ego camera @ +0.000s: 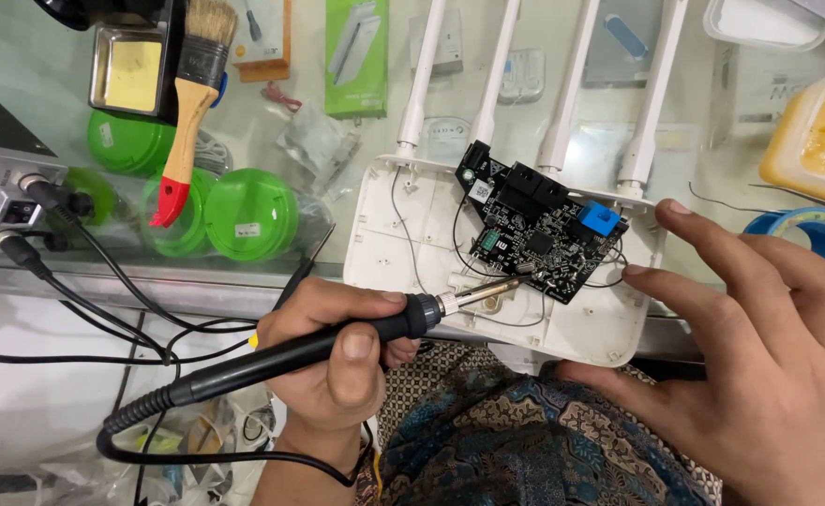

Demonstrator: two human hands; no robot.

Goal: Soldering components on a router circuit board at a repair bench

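My left hand (337, 361) grips a black soldering iron (319, 345) like a pen, its metal tip (495, 290) touching the lower edge of a black circuit board (539, 234). The board lies tilted in an open white router shell (403, 234) that has several white antennas (497, 70) pointing away from me. A blue part (600, 218) sits on the board's right corner. My right hand (759, 347) rests open at the shell's right edge, fingertips touching thin black wires (609, 272) beside the board.
A wooden brush with a red handle end (183, 112) lies over green round lids (244, 214). A grey station (0, 187) with cables is at left. A metal tin (131, 70), green box (356, 56), yellow tub (820, 131) and solder reel (820, 234) lie on the glass counter.
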